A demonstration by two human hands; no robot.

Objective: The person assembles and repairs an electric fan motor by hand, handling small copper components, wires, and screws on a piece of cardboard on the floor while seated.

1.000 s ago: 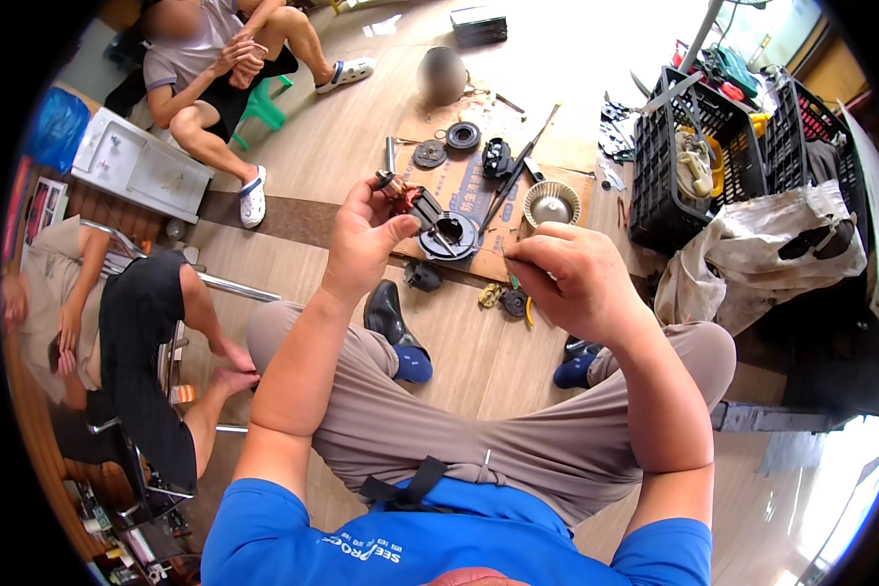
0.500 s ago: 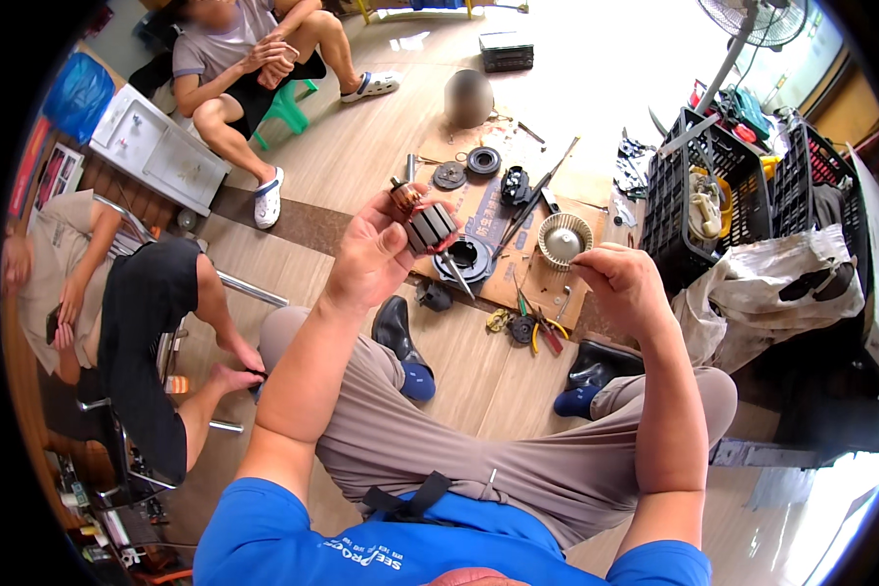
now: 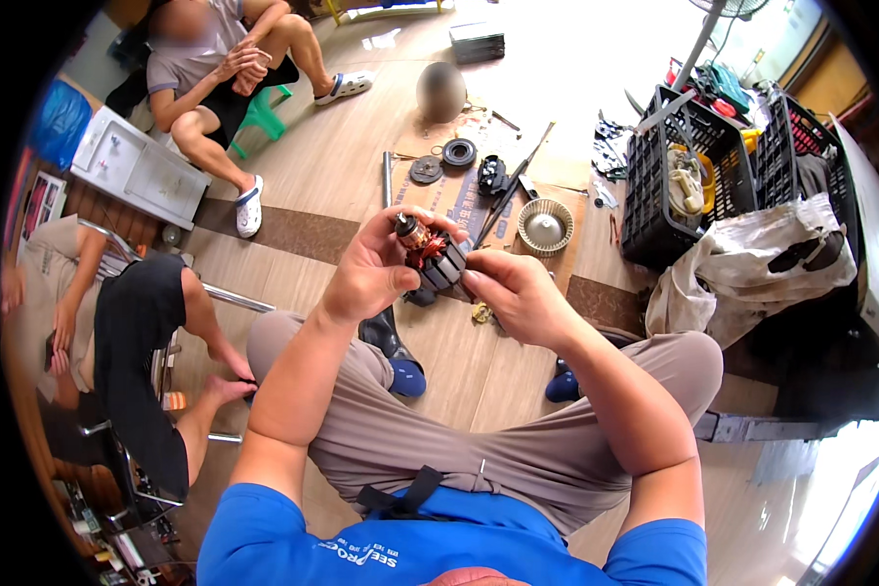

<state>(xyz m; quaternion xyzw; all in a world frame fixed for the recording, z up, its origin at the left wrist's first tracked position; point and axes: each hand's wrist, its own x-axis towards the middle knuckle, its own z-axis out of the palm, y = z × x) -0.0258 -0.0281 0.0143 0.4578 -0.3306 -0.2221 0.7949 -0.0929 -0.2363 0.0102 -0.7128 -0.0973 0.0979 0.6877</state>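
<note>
In front of me my left hand [image 3: 355, 277] is closed round a motor armature [image 3: 443, 266], a grey slotted core with red and copper windings and a commutator. The commutator end tilts up and away toward the left fingers. My right hand [image 3: 520, 297] has its thumb and fingers pinched at the other end of the armature, where the shaft is hidden behind them. Beyond the hands, a white blower wheel [image 3: 545, 227], a black ring [image 3: 459, 152], a dark round plate [image 3: 426, 170] and a black part [image 3: 493, 176] lie on a flattened cardboard sheet [image 3: 439, 200].
Black plastic crates [image 3: 645, 181] with tools stand at the right, a stained cloth [image 3: 752, 264] hanging by them. At the left sit two people, one on a green stool [image 3: 262, 119]. A dark box [image 3: 477, 43] lies farther off, and a fan [image 3: 728, 8] stands at the far right.
My right hand has come left from beside the blower wheel to the armature. The left hand has lowered slightly and turned the armature, so its windings show more. The view has shifted a little.
</note>
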